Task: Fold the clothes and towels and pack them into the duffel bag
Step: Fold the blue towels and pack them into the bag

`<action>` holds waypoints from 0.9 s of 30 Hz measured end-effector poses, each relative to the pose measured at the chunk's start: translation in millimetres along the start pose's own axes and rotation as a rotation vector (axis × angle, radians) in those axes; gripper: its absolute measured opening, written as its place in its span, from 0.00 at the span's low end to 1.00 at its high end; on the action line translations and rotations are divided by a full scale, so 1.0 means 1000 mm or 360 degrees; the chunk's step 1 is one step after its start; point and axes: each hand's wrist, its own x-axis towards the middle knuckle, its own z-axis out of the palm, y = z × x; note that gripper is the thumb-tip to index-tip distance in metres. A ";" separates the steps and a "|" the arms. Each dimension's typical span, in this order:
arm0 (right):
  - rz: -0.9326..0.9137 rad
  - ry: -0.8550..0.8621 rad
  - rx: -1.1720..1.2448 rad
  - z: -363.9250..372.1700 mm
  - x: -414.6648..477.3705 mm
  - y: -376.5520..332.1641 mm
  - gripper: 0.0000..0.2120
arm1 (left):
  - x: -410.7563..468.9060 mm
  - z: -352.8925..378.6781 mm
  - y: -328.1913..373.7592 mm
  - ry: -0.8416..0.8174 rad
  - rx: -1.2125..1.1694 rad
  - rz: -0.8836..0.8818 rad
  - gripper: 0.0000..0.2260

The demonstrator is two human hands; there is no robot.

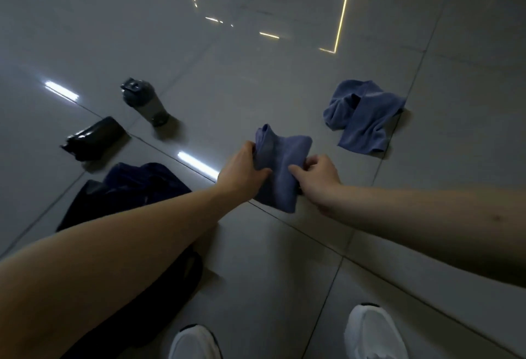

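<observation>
Glossy grey tiled floor (256, 79), light streaks (345, 5) reflected; left hand (242, 172), right hand (316, 178) both pinching blue towel (281, 156).

Overall light: dim and cool, everything washed grey-blue.
Source: overhead strips, seen only as reflections in the glossy floor tiles (284, 79).
Glare: hard white streaks on the left, thin yellow lines toward the far side.
Shadows: soft and short, lying just right of the bottle (145, 102) and the loose towel (367, 116).
Dark areas: the dark fabric (136, 185) at lower left sinks almost to black, its detail lost.
Sharpness: slightly soft all over; the held towel (281, 159) shows no weave.
Distortion: wide-angle stretch, tile joints splaying outward, the left forearm (113, 259) swelling toward the lower corner.
</observation>
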 end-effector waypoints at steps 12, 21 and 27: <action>-0.0570 -0.0491 -0.0200 0.073 -0.093 -0.163 0.08 | -0.102 -0.184 -0.036 0.0254 -0.0104 0.0159 0.30; -0.0451 -0.0752 -0.0409 0.183 -0.149 -0.159 0.28 | -0.165 -0.205 -0.127 0.0146 -0.0618 -0.0139 0.11; -0.0490 -0.0882 -0.0531 0.239 -0.171 -0.149 0.15 | -0.174 -0.206 -0.188 0.0262 -0.0978 -0.0400 0.13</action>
